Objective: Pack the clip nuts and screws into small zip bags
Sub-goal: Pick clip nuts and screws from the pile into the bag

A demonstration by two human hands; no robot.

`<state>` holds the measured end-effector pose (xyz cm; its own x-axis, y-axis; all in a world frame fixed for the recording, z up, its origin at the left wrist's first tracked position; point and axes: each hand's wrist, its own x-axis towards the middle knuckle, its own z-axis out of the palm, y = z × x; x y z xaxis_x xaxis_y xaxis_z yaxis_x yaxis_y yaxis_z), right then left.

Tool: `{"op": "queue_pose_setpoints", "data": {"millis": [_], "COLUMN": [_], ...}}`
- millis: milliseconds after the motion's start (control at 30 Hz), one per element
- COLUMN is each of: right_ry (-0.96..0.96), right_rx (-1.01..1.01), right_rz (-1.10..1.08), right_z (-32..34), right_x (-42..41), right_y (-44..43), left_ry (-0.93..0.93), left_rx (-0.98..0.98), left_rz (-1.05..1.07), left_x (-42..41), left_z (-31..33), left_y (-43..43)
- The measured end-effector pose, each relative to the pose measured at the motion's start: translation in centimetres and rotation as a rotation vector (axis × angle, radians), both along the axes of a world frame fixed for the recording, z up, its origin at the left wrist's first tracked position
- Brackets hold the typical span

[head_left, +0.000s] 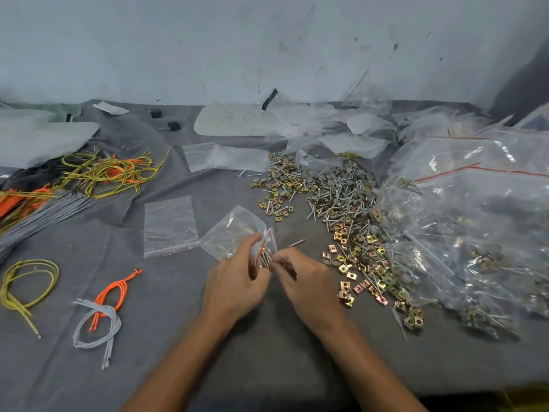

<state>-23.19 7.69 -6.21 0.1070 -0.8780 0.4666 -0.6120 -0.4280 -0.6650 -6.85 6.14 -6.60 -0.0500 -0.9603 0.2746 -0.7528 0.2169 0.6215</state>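
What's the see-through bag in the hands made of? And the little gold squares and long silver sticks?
The small zip bag: thin clear plastic, it seems; it crinkles, shines and shows the cloth through. The clip nuts: probably metal with yellowish plating; they glint. The screws: likely silvery steel, shiny and thin.

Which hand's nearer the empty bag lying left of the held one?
Left. The left hand sits just right of the empty bag; the right hand is farther right.

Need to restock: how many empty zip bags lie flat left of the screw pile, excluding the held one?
3: one zip bag left of the held bag, two overlapping farther back. More may hide in the plastic heap.
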Motion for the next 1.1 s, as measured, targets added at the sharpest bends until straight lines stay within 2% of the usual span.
{"op": "queue_pose_setpoints", "data": {"millis": [200, 400, 667, 833, 1000, 1100], "right_ry": [-0.090, -0.319, -0.413, -0.364, -0.224, -0.170], "right_rx": [0.016, 0.020, 0.035, 0.031, 0.021, -0.060], "right_rz": [-0.032, -0.115, -0.145, -0.087, 0.033, -0.078], "right_z": [-0.09, -0.16, 0.07, 0.01, 0.17, 0.32], "right_x": [0.19, -0.59, -0.47, -0.35, 0.00, -0.13], "right_y": [-0.11, -0.29, -0.28, -0.34, 0.01, -0.06], "left_ry": [-0.122, -0.080, -0.090, -0.087, -0.100, -0.098], "left_rx": [-0.090, -0.065, -0.050, -0.051, -0.075, -0.062], "left_rz": [-0.044, -0.034, -0.017, -0.022, -0.024, -0.010], "left_x": [0.04, 0.12, 0.07, 0.02, -0.01, -0.01], "left_z": [-0.11, -0.08, -0.05, -0.02, 0.03, -0.05], "left_y": [0.31, 0.15, 0.21, 0.25, 0.31, 0.26]}}
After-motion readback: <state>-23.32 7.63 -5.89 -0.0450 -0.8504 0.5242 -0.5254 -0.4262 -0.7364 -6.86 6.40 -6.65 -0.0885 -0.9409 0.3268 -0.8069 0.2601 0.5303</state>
